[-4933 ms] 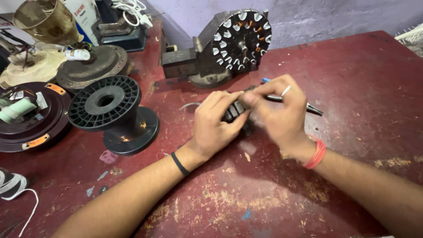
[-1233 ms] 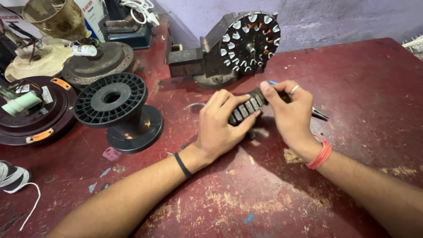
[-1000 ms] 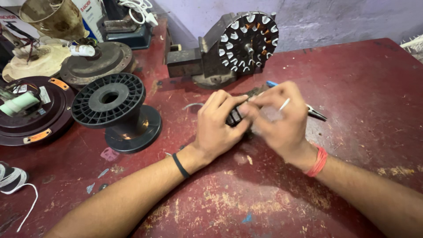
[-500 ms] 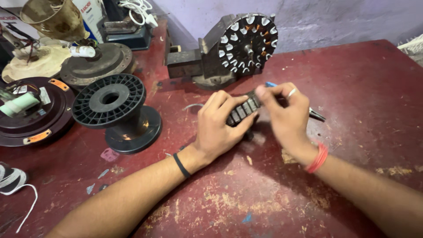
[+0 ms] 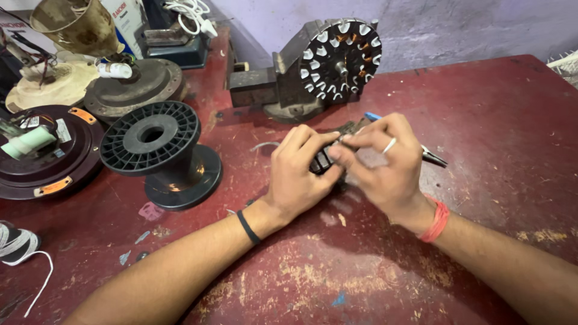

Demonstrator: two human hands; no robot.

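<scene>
My left hand (image 5: 298, 174) grips a small dark slotted metal part (image 5: 322, 161), a short toothed strip, just above the worn red table (image 5: 481, 108). My right hand (image 5: 379, 162) pinches the strip's upper end with thumb and forefinger, covering most of it. A ring sits on one finger of the right hand and a red band on its wrist. A black band circles the left wrist. Behind the right hand lie pliers with a blue handle (image 5: 372, 116) and dark jaws (image 5: 435, 158).
A bench vise (image 5: 265, 87) holds a round wound motor stator (image 5: 342, 59) at the back. An empty black plastic spool (image 5: 159, 150) stands to the left. Dark round fan housings (image 5: 42, 156), a metal disc (image 5: 135, 84) and white cord (image 5: 18, 250) crowd the left edge.
My right hand has slid back down over the strip, covering the teeth that showed half a second ago. The left hand holds its place.
</scene>
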